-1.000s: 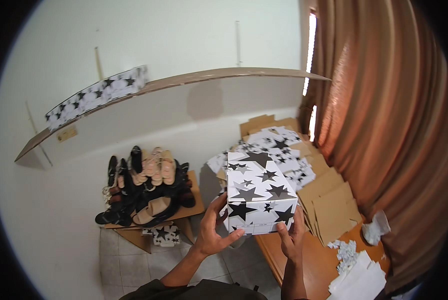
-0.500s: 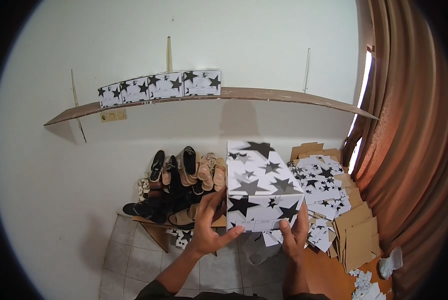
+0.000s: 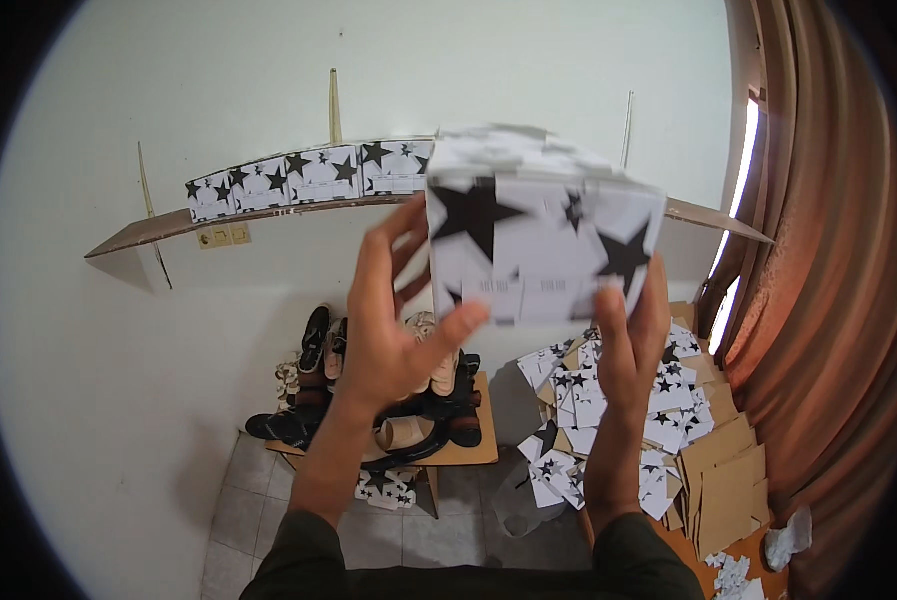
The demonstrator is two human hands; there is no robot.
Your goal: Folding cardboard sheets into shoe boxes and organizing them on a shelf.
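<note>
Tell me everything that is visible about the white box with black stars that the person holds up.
The white cardboard box with black stars looks like a closed, lidded carton, printed with large and small black stars; a pale label sits on its near face. It is blurred and slightly tilted, held high in front of the wall shelf. The left hand grips its left side with the thumb under the near face; the right hand supports its right lower edge. Nothing else touches it.
</note>
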